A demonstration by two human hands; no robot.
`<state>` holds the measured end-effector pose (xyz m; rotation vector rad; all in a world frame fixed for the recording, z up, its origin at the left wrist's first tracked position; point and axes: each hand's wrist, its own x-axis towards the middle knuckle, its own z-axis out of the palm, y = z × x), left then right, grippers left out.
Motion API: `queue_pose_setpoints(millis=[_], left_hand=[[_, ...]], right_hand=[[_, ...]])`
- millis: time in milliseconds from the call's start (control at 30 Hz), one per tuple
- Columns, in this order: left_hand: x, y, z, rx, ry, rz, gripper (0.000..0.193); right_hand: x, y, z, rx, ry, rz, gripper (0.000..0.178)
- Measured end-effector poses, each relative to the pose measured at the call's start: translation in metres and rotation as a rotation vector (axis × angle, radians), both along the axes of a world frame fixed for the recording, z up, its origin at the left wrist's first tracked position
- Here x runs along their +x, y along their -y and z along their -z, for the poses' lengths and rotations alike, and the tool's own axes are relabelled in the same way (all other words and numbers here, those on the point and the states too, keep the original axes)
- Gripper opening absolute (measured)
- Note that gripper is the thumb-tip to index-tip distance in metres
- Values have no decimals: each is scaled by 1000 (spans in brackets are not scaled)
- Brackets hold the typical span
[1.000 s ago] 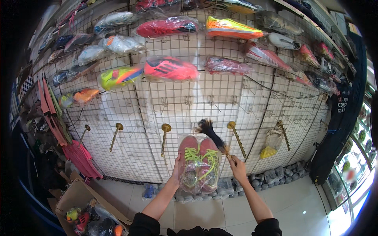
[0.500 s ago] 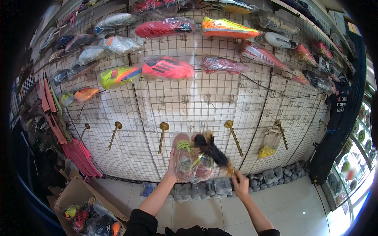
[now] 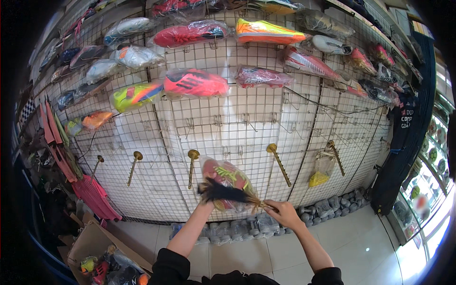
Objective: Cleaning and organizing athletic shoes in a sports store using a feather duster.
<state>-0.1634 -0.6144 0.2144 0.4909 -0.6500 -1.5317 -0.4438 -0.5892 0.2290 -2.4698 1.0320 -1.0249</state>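
A pair of pink shoes (image 3: 227, 172) with yellow-green laces, wrapped in a clear plastic bag, is held up in front of the wall grid by my left hand (image 3: 205, 208). The fingers of that hand are mostly hidden behind the dark feathers and the bag. My right hand (image 3: 286, 214) is closed round the handle of a feather duster (image 3: 225, 192). Its black feathers lie across the lower part of the bagged shoes, with a light brown tuft near the handle.
Bagged shoes, among them a pink one (image 3: 195, 83), sit on the wire grid (image 3: 228, 124). Brass-coloured rods (image 3: 279, 165) jut out from it. Grey dumbbells (image 3: 237, 232) line the floor along the wall. A cardboard box (image 3: 95, 237) with bagged shoes stands at lower left.
The duster has swung left and down, from beside the shoes' upper right to across their lower part. The bagged shoes have turned and now tilt, their lower end swinging right.
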Motion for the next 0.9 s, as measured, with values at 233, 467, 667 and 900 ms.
queue_pose_setpoints(millis=[233, 467, 667, 900], left_hand=[[13, 15, 23, 443, -280, -134, 59], [-8, 24, 38, 469, -282, -213, 60], [-1, 27, 55, 499, -406, -242, 60], [-5, 26, 45, 478, -299, -224, 61]], right_hand=[[-8, -2, 46, 364, 409, 224, 26], [49, -22, 76, 100, 307, 271, 20], [48, -11, 83, 450, 681, 432, 16], [45, -35, 94, 130, 374, 287, 20]])
